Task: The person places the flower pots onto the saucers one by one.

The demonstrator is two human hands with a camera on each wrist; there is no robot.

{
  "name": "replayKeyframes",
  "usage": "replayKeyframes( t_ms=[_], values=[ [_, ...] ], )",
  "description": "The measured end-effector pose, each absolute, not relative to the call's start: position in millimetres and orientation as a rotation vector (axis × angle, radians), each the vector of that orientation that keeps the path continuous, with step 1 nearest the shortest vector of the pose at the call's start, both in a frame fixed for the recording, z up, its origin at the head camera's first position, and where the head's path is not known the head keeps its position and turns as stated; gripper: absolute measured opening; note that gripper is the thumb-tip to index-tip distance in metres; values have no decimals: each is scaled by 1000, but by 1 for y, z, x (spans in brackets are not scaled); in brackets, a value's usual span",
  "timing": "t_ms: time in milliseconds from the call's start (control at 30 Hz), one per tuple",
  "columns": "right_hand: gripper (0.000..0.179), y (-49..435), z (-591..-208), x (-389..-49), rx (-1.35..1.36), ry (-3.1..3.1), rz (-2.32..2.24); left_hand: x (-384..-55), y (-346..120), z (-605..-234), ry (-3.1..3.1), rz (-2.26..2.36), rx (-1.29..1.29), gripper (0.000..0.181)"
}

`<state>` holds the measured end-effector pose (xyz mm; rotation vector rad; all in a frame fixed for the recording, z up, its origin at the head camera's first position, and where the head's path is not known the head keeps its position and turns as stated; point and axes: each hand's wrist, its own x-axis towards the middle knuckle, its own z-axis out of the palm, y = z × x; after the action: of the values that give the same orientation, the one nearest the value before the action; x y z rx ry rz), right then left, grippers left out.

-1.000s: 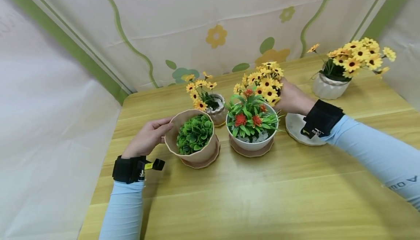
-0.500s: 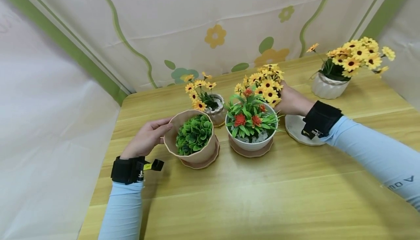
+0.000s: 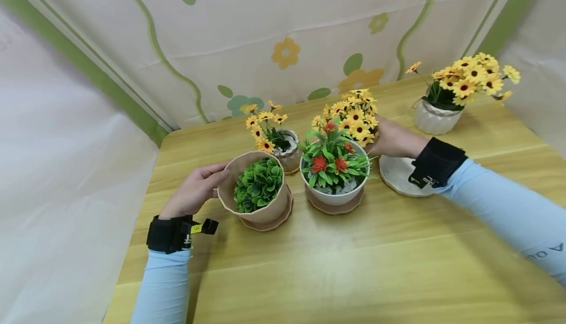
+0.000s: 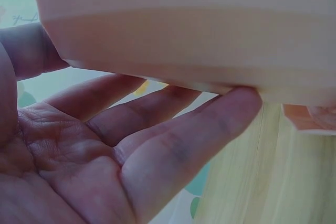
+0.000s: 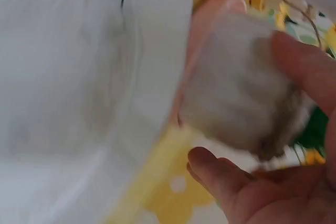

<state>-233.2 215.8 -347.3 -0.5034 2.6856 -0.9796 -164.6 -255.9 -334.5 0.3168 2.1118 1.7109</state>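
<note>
The left hand holds a tilted beige flowerpot at its rim, with a leafy green plant inside. In the left wrist view the fingers lie along its faceted wall. Behind the white pot with red flowers, the right hand is beside a small pot of yellow daisies. In the right wrist view this small whitish pot is blurred between thumb and fingers; the fingers are spread, with a gap to the pot.
Another small pot of daisies stands behind the beige pot. At the far right is a ribbed white pot of yellow daisies. A white saucer lies under the right wrist. A printed curtain hangs behind the wooden table.
The right hand has shifted slightly to the right, away from the daisy pot. The left hand and the beige pot stay together. The head view has moved a little.
</note>
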Motion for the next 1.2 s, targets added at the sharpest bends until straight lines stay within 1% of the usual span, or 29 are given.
replayKeyframes(
  t_ms=[167, 267, 333, 467, 633, 733, 900, 1033, 1133, 1200],
  values=[
    [97, 245, -328, -218, -441, 2738, -837, -164, -258, -335, 2130, 1690, 333, 51],
    [86, 268, -320, -210, -412, 2794, -800, -165, -259, -336, 2130, 1684, 338, 51],
    [84, 284, -319, -205, -352, 2818, -797, -165, -260, -336, 2128, 1681, 338, 51],
    [85, 319, -324, -196, -202, 2812, -850, -165, -259, -336, 2125, 1680, 341, 52],
    [80, 359, -339, -185, -68, 2855, -886, -164, -259, -334, 2132, 1676, 332, 52],
    [88, 376, -347, -182, 34, 2878, -853, -164, -258, -334, 2141, 1667, 326, 52],
    [104, 389, -359, -193, 116, 2861, -916, -164, -259, -335, 2136, 1670, 321, 52],
    [111, 388, -366, -211, 148, 2833, -1050, -165, -259, -335, 2138, 1671, 322, 52],
    [114, 383, -370, -226, 172, 2824, -1139, -165, -259, -335, 2144, 1667, 328, 52],
    [112, 380, -371, -235, 145, 2848, -1173, -165, -258, -334, 2146, 1663, 334, 52]
  ],
)
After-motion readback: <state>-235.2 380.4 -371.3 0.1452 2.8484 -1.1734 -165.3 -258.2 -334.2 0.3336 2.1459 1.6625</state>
